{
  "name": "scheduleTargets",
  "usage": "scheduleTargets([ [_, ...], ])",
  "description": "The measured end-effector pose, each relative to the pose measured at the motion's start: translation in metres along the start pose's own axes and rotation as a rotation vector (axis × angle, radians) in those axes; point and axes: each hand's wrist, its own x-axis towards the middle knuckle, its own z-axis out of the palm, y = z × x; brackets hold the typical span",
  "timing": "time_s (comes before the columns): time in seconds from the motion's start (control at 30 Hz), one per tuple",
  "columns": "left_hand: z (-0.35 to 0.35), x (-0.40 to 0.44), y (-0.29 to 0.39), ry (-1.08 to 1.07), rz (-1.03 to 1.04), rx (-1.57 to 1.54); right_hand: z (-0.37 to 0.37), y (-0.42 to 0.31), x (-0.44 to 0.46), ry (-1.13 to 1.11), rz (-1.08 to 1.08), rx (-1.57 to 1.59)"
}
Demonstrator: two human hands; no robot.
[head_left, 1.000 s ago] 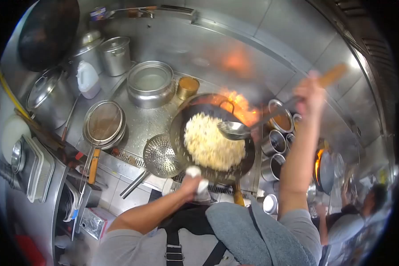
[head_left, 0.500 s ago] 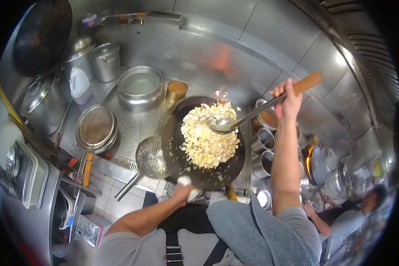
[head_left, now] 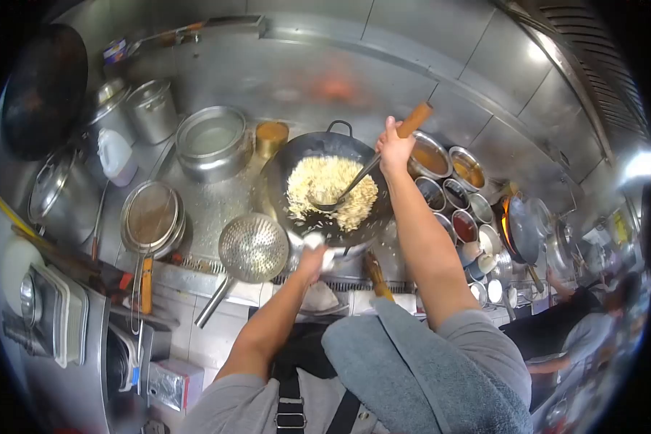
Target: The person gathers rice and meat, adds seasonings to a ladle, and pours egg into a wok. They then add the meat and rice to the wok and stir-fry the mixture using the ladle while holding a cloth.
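A dark wok (head_left: pixel 312 142) sits over the stove in front of me. Fried rice with yellow bits (head_left: pixel 307 176) lies in it. Closed at the wok's near edge, my left hand (head_left: pixel 311 264) grips a white cloth (head_left: pixel 314 240) there; the part of the wok beneath the cloth is hidden. My right hand (head_left: pixel 393 152) is wrapped around the shaft of a ladle (head_left: pixel 356 179), just below its wooden grip. The ladle's bowl rests down in the rice. A second, looped handle (head_left: pixel 343 124) stands up at the wok's far rim.
Left of the wok are a perforated strainer (head_left: pixel 253 247), a mesh skimmer (head_left: pixel 150 212), a pot of cloudy liquid (head_left: pixel 211 137) and a golden container (head_left: pixel 271 137). Several seasoning tins (head_left: pixel 464 226) stand right. Flames (head_left: pixel 506 224) rise by another wok; a co-worker (head_left: pixel 586 336) stands beyond.
The wok has come down level from a raised, tilted position, and the rice has settled into it. My right hand has moved left, bringing the ladle steeper and lower into the rice.
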Motion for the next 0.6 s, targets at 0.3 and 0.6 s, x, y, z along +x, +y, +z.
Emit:
scheduleTargets([
  [0.3, 0.020, -0.072, 0.052, 0.111, -0.083, -0.230, -0.010, -0.165, -0.007, -0.146, -0.187, 0.119],
  [0.6, -0.044, -0.118, -0.027, 0.091, -0.069, 0.154, 0.032, -0.110, 0.042, -0.154, -0.011, 0.009],
])
